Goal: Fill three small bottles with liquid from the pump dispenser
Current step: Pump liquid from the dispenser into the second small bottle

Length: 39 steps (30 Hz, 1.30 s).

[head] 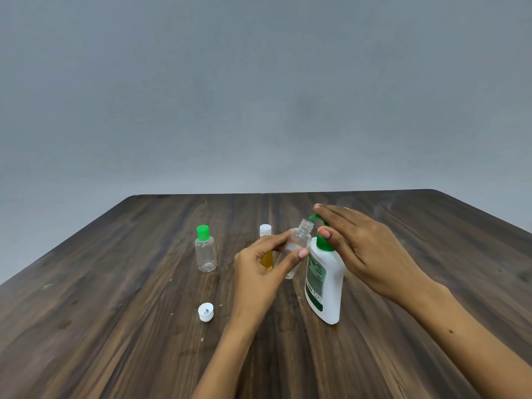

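A white pump dispenser (326, 289) with a green pump head (316, 218) stands on the dark wooden table (115, 326). My right hand (371, 249) lies flat over the pump head with straight fingers. My left hand (264, 269) pinches a clear uncapped small bottle (298, 243), tilted, its open neck just below the green spout. A clear bottle with a green cap (205, 250) stands to the left. Behind my left hand stands a white-capped bottle of yellow liquid (266, 258), partly hidden.
A loose white cap (206, 311) lies open side up on the table, left of my left forearm. The table's far edge runs behind the bottles, with a plain grey wall beyond.
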{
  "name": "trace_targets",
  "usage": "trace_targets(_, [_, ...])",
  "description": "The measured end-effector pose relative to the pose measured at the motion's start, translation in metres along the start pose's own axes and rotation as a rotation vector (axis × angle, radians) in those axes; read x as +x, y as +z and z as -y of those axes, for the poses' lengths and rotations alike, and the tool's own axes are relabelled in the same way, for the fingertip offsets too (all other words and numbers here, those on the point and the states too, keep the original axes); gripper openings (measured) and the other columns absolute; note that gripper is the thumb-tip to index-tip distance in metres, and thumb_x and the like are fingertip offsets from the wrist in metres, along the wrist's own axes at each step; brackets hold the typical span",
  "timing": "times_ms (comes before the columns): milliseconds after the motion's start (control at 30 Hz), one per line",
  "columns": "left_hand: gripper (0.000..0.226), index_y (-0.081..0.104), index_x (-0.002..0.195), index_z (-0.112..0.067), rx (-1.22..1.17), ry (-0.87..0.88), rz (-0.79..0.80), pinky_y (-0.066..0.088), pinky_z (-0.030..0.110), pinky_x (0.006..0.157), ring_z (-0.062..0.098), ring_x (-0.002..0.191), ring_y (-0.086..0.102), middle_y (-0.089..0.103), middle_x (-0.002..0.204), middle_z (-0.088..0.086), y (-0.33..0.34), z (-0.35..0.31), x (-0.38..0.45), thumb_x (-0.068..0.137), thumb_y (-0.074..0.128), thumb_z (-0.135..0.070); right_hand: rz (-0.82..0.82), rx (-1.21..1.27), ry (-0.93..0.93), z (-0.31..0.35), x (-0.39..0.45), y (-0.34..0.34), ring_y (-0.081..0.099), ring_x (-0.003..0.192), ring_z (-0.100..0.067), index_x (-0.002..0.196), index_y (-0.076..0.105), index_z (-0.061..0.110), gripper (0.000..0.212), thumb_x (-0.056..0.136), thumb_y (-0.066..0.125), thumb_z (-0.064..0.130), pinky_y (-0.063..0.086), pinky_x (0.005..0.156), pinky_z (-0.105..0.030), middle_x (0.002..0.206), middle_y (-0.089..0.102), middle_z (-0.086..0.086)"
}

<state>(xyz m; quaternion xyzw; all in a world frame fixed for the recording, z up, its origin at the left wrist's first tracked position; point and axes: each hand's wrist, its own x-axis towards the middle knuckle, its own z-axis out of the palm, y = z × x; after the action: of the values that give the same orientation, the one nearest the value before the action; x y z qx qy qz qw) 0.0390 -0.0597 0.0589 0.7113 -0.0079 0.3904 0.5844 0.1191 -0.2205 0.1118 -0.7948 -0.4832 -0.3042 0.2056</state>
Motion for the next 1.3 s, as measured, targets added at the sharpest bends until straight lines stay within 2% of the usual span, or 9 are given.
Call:
trace_targets(133, [0.04, 0.074, 0.105, -0.023, 0.005, 0.005, 0.002, 0.051, 0.019, 0.089, 0.002, 0.099, 0.068, 0.075, 0.101, -0.01, -0.001, 0.0, -0.002, 0.068, 0.078, -0.036, -0.024, 0.024, 0.042, 0.002, -0.001, 0.006, 0.056, 0.116, -0.02, 0.129, 0.057, 0.013, 0.069, 0.097, 0.016, 0.058, 0.043, 0.092, -0.028, 0.131, 0.058, 0.0])
trace_targets(233, [0.039, 0.073, 0.105, -0.025, 0.007, 0.008, -0.003, 0.051, 0.016, 0.087, 0.001, 0.098, 0.068, 0.075, 0.1, -0.01, -0.001, -0.001, -0.001, 0.068, 0.077, -0.036, -0.051, 0.029, 0.047, 0.003, -0.002, 0.008, 0.056, 0.115, -0.019, 0.127, 0.059, 0.013, 0.071, 0.096, 0.016, 0.06, 0.041, 0.09, -0.025, 0.129, 0.059, 0.001])
trace_targets(400, [0.036, 0.072, 0.103, -0.031, 0.024, 0.006, 0.003, 0.051, 0.017, 0.087, 0.0, 0.097, 0.067, 0.075, 0.099, -0.013, 0.0, -0.001, -0.002, 0.068, 0.076, -0.039, -0.076, 0.043, 0.065, 0.004, -0.004, 0.011, 0.058, 0.114, -0.021, 0.125, 0.061, 0.012, 0.072, 0.096, 0.016, 0.061, 0.043, 0.089, -0.027, 0.127, 0.061, -0.001])
trace_targets(567, [0.035, 0.072, 0.102, -0.029, 0.024, 0.006, 0.001, 0.051, 0.016, 0.086, 0.001, 0.096, 0.068, 0.075, 0.098, -0.012, 0.0, -0.001, -0.002, 0.068, 0.077, -0.037, -0.094, 0.09, 0.062, 0.003, -0.002, 0.01, 0.056, 0.116, -0.018, 0.126, 0.06, 0.014, 0.071, 0.096, 0.016, 0.061, 0.043, 0.094, -0.028, 0.129, 0.06, 0.001])
trace_targets(767, [0.04, 0.072, 0.106, -0.026, 0.027, 0.006, 0.008, 0.05, 0.013, 0.085, 0.0, 0.097, 0.067, 0.075, 0.098, -0.012, -0.001, 0.001, -0.003, 0.068, 0.076, -0.039, -0.126, 0.11, 0.068, 0.006, -0.003, 0.014, 0.059, 0.112, -0.019, 0.121, 0.064, 0.012, 0.069, 0.096, 0.019, 0.059, 0.048, 0.089, -0.032, 0.123, 0.063, -0.001])
trace_targets(967, [0.039, 0.072, 0.105, -0.027, 0.025, 0.005, 0.003, 0.05, 0.015, 0.086, 0.0, 0.097, 0.067, 0.075, 0.098, -0.013, -0.003, 0.001, -0.003, 0.068, 0.077, -0.038, -0.116, 0.112, 0.072, 0.003, -0.002, 0.011, 0.054, 0.118, -0.015, 0.131, 0.056, 0.015, 0.071, 0.096, 0.015, 0.062, 0.043, 0.096, -0.028, 0.13, 0.059, 0.001])
trace_targets(1167, [0.044, 0.072, 0.106, -0.026, 0.025, 0.009, 0.007, 0.05, 0.015, 0.086, 0.0, 0.098, 0.067, 0.075, 0.101, -0.013, -0.003, 0.003, -0.003, 0.066, 0.076, -0.043, -0.142, 0.068, 0.067, 0.006, -0.005, 0.015, 0.058, 0.113, -0.016, 0.121, 0.063, 0.013, 0.071, 0.097, 0.016, 0.06, 0.042, 0.091, -0.025, 0.124, 0.063, 0.001])
trace_targets(1300, [0.046, 0.074, 0.107, -0.023, 0.026, 0.004, 0.002, 0.051, 0.018, 0.088, 0.001, 0.099, 0.067, 0.075, 0.1, -0.013, -0.004, 0.005, -0.002, 0.066, 0.076, -0.043, -0.137, 0.077, 0.077, 0.004, -0.002, 0.012, 0.058, 0.114, -0.016, 0.123, 0.063, 0.014, 0.072, 0.096, 0.016, 0.061, 0.043, 0.09, -0.026, 0.125, 0.062, 0.002])
